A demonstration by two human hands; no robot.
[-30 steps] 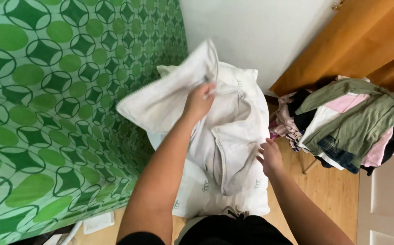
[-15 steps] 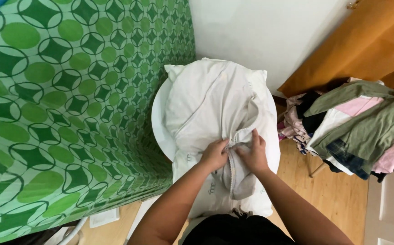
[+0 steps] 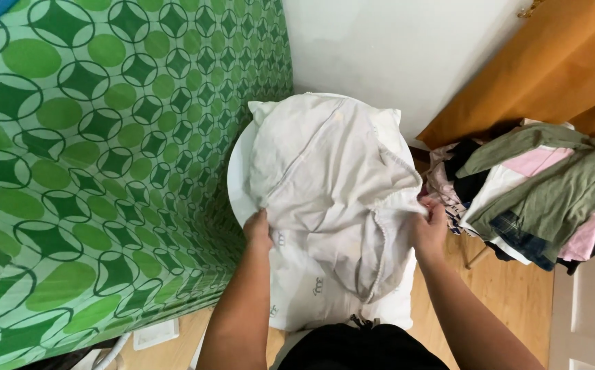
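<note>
White garment; green bedspread patterned with circles and diamonds; olive, pink and dark clothes pile

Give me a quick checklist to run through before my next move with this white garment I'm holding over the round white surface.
1. Left hand grips the near left edge of the white garment: ok.
2. Right hand grips the right edge, at a seam: ok.
3. Garment spread flat: not ok, folds and creases run across the middle.
4. Garment fully supported on the round white surface: not ok, the near part hangs over the edge toward the body.
5. Garment apart from the pile of clothes on the right: ok, though the right hand is close to it.
6. Garment right side out: cannot tell.
</note>
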